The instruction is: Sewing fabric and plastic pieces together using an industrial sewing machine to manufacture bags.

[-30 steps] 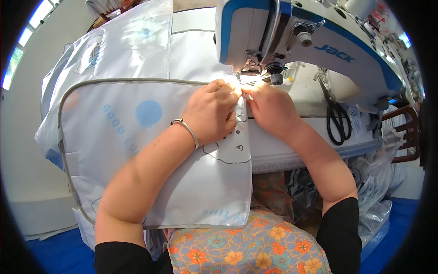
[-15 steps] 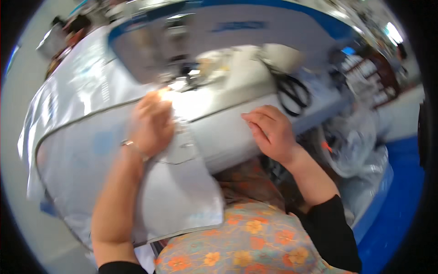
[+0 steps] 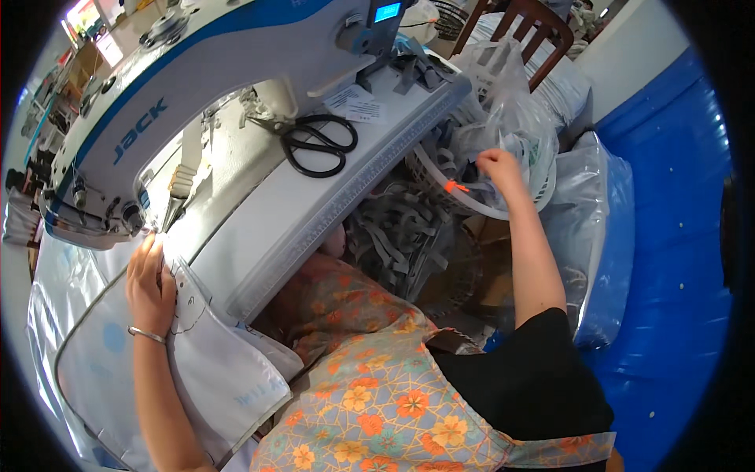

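Observation:
My left hand lies flat with fingers stretched out on a white cloth piece with grey edging. Its fingertips reach close to the needle area of a white and blue sewing machine. Over on the right, my right hand is above a white plastic basket of clear plastic and grey strips. Its fingers are curled together; whether anything is between them is too small to make out. Black-handled scissors lie on the machine bed.
Beneath the table edge is a heap of grey fabric strips. A paper label and more grey strips lie on the table's far end. A plastic-lined blue container stands at right, and a wooden chair behind the basket.
My right hand has moved right, from over the machine table to the basket. My left hand stays on the cloth near the needle. The view has turned to the right.

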`<state>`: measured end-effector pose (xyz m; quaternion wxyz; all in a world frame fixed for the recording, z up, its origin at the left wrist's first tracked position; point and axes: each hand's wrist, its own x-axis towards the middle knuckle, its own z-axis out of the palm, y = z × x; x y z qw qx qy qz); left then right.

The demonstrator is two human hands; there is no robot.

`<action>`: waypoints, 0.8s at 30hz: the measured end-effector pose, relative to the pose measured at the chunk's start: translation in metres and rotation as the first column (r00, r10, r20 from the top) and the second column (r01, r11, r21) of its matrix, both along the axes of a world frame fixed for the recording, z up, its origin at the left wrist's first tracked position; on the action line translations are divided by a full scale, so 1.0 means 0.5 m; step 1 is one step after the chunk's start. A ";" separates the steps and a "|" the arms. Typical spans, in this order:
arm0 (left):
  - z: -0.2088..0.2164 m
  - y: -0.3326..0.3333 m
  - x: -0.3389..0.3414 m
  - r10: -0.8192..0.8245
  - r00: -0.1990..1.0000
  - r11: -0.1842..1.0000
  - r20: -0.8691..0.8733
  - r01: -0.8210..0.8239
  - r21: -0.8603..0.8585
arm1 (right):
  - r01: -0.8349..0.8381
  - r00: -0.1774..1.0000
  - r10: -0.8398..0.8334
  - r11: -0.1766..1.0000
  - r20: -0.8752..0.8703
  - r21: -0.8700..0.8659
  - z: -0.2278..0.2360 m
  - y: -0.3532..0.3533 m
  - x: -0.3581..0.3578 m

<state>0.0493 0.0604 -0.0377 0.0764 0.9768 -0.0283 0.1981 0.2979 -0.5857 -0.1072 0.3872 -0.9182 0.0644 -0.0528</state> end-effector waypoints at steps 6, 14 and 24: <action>0.012 0.002 -0.028 0.026 0.999 1.000 0.018 -0.027 0.013 | -0.270 0.961 0.274 0.912 -0.031 -0.308 -0.054 0.089 -0.005; 0.024 -0.026 -0.018 -0.013 0.999 0.998 0.040 0.015 -0.061 | -0.046 0.993 0.071 0.967 0.091 -0.251 -0.037 0.119 -0.020; 0.159 -0.221 -0.053 -0.252 0.959 0.939 0.132 0.275 -0.206 | -0.817 0.513 0.732 0.576 0.448 -0.005 0.280 0.409 -0.226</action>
